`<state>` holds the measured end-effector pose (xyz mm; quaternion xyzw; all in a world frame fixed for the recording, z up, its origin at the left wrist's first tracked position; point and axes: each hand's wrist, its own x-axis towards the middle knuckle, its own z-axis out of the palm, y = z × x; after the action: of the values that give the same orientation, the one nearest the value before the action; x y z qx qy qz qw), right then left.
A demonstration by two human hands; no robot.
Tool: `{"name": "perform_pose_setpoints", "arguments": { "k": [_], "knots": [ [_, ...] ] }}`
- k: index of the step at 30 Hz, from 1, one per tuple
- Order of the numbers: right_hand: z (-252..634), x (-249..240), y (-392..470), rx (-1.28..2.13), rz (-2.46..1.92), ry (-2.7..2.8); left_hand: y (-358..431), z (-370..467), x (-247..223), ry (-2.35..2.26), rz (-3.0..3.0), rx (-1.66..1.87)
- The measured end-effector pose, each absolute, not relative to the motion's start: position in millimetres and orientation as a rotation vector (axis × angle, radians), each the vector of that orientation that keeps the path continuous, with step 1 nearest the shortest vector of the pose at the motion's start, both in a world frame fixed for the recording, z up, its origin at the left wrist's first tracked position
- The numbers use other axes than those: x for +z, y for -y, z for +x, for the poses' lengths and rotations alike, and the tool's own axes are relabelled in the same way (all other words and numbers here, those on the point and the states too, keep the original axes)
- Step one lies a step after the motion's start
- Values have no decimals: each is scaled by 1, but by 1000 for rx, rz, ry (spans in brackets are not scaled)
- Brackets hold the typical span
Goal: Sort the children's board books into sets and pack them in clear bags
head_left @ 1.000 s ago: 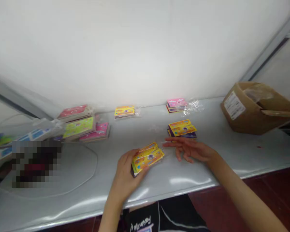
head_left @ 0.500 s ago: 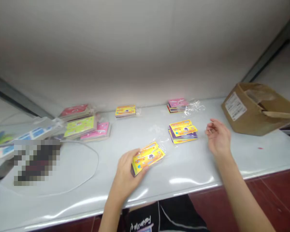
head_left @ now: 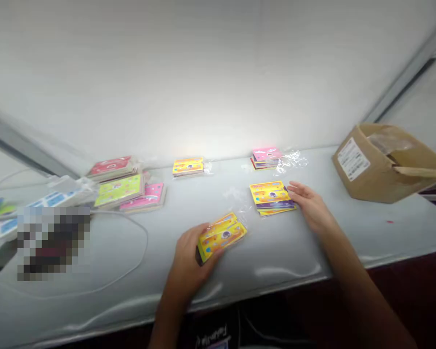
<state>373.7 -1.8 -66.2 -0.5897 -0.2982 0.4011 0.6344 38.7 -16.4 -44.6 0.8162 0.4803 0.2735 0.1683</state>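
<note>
The left hand (head_left: 191, 252) grasps a yellow packet (head_left: 223, 235) near the front edge of the bench (head_left: 287, 247), around the middle. Its fingers wrap the left end, with the thumb along the near side. The packet is flat and thick like a small book. Its top is bright yellow with orange patches, a blue dot and a small round dark picture. Shiny clear plastic sticks out past its right end. The packet lies on a slant: its long way runs from the near left up to the far right, so its right end points toward the bench's back edge.

The right hand (head_left: 310, 203) has its fingers on the right end of a loose pile (head_left: 271, 194), a bit farther from the front edge. I cannot tell if they pinch it. The pile has a yellow top, purple under that, and more yellow at the bottom. Its long way runs side to side, nearly along the back edge.

By the back edge sit a small yellow stack (head_left: 188, 166) and a pink-topped stack (head_left: 265, 155). A brown box (head_left: 374, 182) stands near the back right corner.
</note>
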Motion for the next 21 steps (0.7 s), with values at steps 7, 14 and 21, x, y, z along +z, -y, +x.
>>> {"name": "perform_pose_setpoints", "arguments": {
  "k": [7,14,21],
  "knots": [
    [377,-74,1,853,-1368,640,16,39,-46,-1351,2349,776],
    [372,-69,1,866,-1435,665,16,39,-45,-1354,2346,767],
    [374,-74,-2,867,-1398,688,16,39,-44,-1358,2341,766]
  ]
}}
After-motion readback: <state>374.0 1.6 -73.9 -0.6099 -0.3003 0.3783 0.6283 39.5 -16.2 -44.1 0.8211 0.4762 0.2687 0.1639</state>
